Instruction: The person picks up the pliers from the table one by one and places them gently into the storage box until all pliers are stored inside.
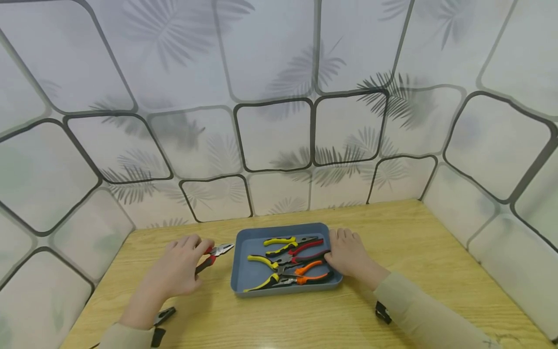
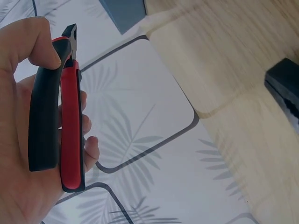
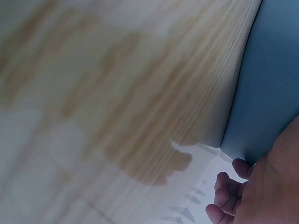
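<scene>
In the head view my left hand point(image 1: 185, 261) holds combination pliers point(image 1: 222, 249) with red and black handles, left of the blue tray point(image 1: 246, 237). Their metal jaws point right, close to the tray's left wall. The left wrist view shows the thumb pressed on one handle point(image 2: 44, 121) and the fingers behind the other. At the tray's right side, my right hand point(image 1: 348, 252) grips the rim, its thumb over the edge. Inside lie yellow-and-black pliers point(image 1: 263, 261), red-and-black pliers point(image 1: 307, 249) and orange-and-black pliers point(image 1: 311, 274). Another yellow-handled pair point(image 1: 281, 241) lies at the back.
The tray stands on a wooden table point(image 1: 279, 320). Patterned panels point(image 1: 279, 135) with leaf prints rise behind and at both sides. A black clip-like part point(image 1: 164, 316) shows by the left wrist, and a dark device point(image 1: 382, 312) under the right sleeve.
</scene>
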Available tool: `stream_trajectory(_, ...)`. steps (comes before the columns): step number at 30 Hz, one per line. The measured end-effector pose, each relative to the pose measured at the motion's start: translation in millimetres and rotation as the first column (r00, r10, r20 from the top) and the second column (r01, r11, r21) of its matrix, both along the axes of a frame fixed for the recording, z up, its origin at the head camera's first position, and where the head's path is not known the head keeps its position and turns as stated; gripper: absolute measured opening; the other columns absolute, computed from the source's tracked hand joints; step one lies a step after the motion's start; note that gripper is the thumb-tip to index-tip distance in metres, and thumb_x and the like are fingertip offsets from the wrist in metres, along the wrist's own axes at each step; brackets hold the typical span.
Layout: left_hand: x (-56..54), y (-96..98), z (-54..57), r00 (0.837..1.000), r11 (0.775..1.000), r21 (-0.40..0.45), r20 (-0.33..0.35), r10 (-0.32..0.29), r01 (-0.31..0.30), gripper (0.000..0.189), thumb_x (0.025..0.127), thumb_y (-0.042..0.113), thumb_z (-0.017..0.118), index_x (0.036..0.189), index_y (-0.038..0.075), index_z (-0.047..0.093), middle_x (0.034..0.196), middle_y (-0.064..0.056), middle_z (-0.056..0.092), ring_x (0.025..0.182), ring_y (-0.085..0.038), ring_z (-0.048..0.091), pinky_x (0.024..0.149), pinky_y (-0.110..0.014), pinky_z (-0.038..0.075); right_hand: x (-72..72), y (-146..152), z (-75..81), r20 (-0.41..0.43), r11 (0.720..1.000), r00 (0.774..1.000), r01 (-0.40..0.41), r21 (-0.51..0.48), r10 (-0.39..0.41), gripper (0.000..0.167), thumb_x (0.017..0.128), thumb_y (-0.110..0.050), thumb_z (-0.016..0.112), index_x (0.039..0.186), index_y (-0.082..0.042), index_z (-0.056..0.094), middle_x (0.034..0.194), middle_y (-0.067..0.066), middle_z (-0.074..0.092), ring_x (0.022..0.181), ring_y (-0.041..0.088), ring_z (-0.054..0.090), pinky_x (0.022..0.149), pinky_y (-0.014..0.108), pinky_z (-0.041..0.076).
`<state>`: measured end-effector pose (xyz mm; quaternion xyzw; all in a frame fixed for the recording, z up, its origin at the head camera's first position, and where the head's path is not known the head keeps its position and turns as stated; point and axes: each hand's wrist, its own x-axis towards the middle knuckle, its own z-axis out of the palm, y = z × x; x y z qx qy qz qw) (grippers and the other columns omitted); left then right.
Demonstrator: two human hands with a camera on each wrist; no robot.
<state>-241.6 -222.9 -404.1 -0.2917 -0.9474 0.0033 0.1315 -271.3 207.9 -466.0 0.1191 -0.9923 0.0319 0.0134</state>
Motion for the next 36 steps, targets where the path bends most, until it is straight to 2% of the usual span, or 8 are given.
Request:
stream_trajectory(8,-0.8,8.7,1.2,1.0,1.0,-0.007,0.003,-0.015,0.015,0.072,0.061,0.013,0.083,0.129,0.016,0.063,0.101,0.0,0.055,0.099,-0.027,0.059,0.081,-0.048,0.047,-1.7,0.6,-2.5,-0.003,1.0,1.0,-0.004,-0.005,0.004,0.044,0.099,-0.03,0.064,0.123,0.004,0.053,0.113,0.026,0.059,0.112,0.044,0.058,0.096,0.059,0.047)
stream_trajectory(17,-0.3,17.6,-2.6,0.999,0.999,-0.012,-0.019,-0.049,0.049,0.069,0.06,0.013,0.081,0.127,0.017,0.064,0.098,0.002,0.053,0.094,-0.021,0.054,0.079,-0.041,0.043,-0.9,1.0,-1.9,-0.002,1.0,1.0,-0.003,-0.01,0.003,0.045,0.099,-0.03,0.064,0.124,0.005,0.053,0.114,0.027,0.059,0.113,0.045,0.058,0.097,0.059,0.047)
stream_trajectory(22,-2.4,22.5,-6.5,0.998,0.998,0.001,0.007,-0.063,0.063,0.07,0.06,0.011,0.08,0.128,0.018,0.064,0.097,0.004,0.051,0.092,-0.019,0.049,0.078,-0.04,0.04,-0.7,0.4,-1.1,0.008,1.0,1.0,-0.001,-0.02,0.001,0.046,0.098,-0.03,0.064,0.126,0.005,0.052,0.118,0.028,0.059,0.116,0.046,0.057,0.099,0.06,0.047)
stream_trajectory(29,-4.3,29.6,-9.6,0.996,0.997,-0.004,0.009,-0.083,0.083,0.07,0.058,0.01,0.076,0.126,0.018,0.064,0.098,0.003,0.051,0.092,-0.019,0.049,0.082,-0.046,0.044,-0.8,0.2,-1.2,0.01,1.0,1.0,0.002,-0.012,-0.002,0.047,0.099,-0.031,0.064,0.126,0.005,0.053,0.118,0.028,0.06,0.117,0.046,0.058,0.099,0.06,0.047)
stream_trajectory(36,-5.4,38.3,-10.7,0.996,0.996,-0.019,0.007,-0.091,0.091,0.068,0.06,0.014,0.079,0.126,0.019,0.062,0.099,0.002,0.05,0.091,-0.019,0.047,0.081,-0.043,0.042,-0.3,0.6,-2.0,0.003,1.0,1.0,0.002,-0.014,-0.001,0.046,0.099,-0.03,0.064,0.125,0.005,0.052,0.116,0.027,0.059,0.115,0.046,0.058,0.098,0.059,0.047)
